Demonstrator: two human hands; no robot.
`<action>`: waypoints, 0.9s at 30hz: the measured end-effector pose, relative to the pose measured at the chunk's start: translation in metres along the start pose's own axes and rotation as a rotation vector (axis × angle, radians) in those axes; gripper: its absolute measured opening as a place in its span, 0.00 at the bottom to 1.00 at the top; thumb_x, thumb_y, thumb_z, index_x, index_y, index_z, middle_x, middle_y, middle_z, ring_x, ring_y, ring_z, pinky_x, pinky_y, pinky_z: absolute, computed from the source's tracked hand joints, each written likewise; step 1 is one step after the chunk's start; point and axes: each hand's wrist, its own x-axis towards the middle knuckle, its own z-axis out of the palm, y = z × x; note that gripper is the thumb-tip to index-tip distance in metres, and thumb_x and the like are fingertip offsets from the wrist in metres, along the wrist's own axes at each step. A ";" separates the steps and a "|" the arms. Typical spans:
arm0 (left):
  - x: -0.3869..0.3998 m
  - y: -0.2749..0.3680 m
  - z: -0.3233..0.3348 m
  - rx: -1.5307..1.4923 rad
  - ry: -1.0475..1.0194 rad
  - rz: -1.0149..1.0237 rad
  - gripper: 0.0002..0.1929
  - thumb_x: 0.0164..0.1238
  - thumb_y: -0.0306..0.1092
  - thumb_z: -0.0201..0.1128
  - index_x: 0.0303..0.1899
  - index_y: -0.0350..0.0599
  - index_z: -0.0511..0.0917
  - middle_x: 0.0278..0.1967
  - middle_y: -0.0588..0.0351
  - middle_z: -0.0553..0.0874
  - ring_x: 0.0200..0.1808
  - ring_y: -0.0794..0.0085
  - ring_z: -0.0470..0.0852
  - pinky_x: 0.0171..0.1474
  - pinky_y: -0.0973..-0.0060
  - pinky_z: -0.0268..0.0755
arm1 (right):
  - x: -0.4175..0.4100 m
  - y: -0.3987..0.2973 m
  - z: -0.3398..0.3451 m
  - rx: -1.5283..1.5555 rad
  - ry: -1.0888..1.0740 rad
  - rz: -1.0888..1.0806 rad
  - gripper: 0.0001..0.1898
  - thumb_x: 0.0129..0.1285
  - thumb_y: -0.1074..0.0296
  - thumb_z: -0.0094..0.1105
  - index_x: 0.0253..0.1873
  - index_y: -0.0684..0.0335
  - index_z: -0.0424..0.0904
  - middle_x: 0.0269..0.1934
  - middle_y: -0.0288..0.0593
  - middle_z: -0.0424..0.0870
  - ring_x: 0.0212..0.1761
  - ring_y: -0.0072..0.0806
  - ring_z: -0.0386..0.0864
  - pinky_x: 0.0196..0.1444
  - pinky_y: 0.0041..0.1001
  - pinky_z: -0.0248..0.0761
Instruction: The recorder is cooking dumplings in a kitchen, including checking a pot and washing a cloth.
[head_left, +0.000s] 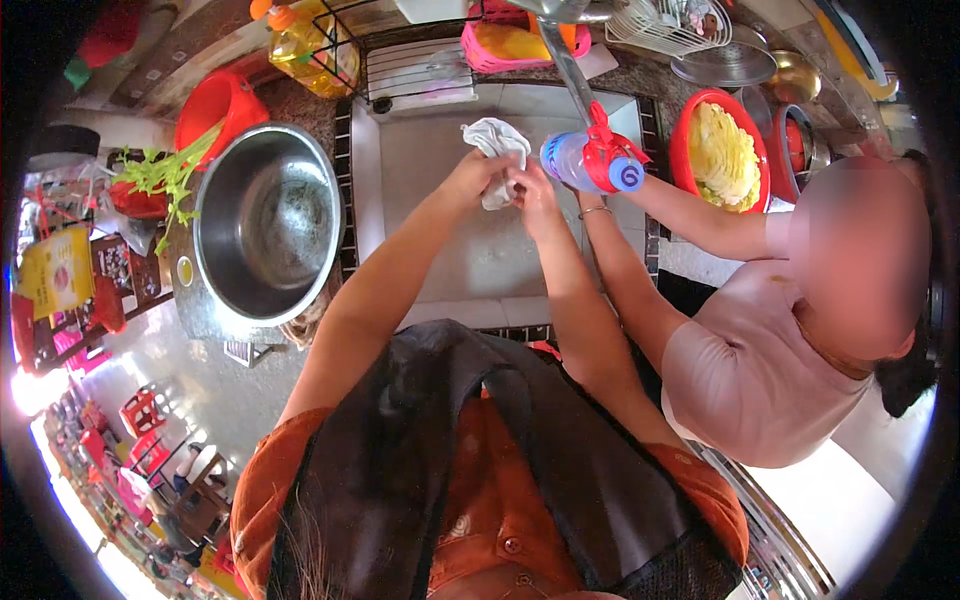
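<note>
Over a tiled sink basin (450, 255), my left hand (480, 178) grips a crumpled white cloth (498, 139) from its left side. Against the cloth's right side is my right hand (534, 196), its fingers bent at the fabric. Just right of my hands, a plastic bottle (574, 159) with a blue cap hangs at the end of the metal faucet (564, 64), tied with red plastic. Another person's forearms (611, 247) reach in from the right, their hands hidden behind the bottle. A large steel basin (266, 225) stands left of the sink, with no food visible in it.
At the right stands a red bowl (681, 150) of cut cabbage (724, 157). Celery (169, 176) lies by a red container (217, 105) at the left. An oil bottle (311, 56), a wire rack (420, 71) and a pink basket (480, 56) line the back. A co-worker (757, 367) is close on the right.
</note>
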 end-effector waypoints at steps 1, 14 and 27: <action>0.002 0.003 0.001 -0.062 -0.014 -0.022 0.13 0.62 0.33 0.59 0.48 0.45 0.73 0.40 0.57 0.81 0.38 0.72 0.80 0.42 0.71 0.74 | 0.005 0.001 -0.005 0.007 0.008 -0.005 0.20 0.47 0.76 0.59 0.48 0.59 0.70 0.36 0.32 0.74 0.38 0.23 0.71 0.42 0.26 0.65; 0.089 -0.082 0.009 0.127 0.330 0.008 0.17 0.65 0.43 0.52 0.48 0.41 0.75 0.38 0.53 0.82 0.38 0.68 0.78 0.40 0.70 0.70 | 0.061 -0.001 -0.065 -0.692 0.303 -0.849 0.16 0.59 0.58 0.58 0.45 0.63 0.74 0.38 0.43 0.78 0.43 0.35 0.75 0.47 0.35 0.68; 0.044 -0.035 0.032 0.149 0.119 0.013 0.16 0.67 0.48 0.49 0.45 0.48 0.75 0.37 0.57 0.82 0.40 0.74 0.80 0.42 0.76 0.74 | -0.017 -0.028 0.021 -0.854 0.073 -0.709 0.14 0.56 0.59 0.57 0.42 0.61 0.75 0.35 0.44 0.79 0.40 0.35 0.76 0.44 0.36 0.69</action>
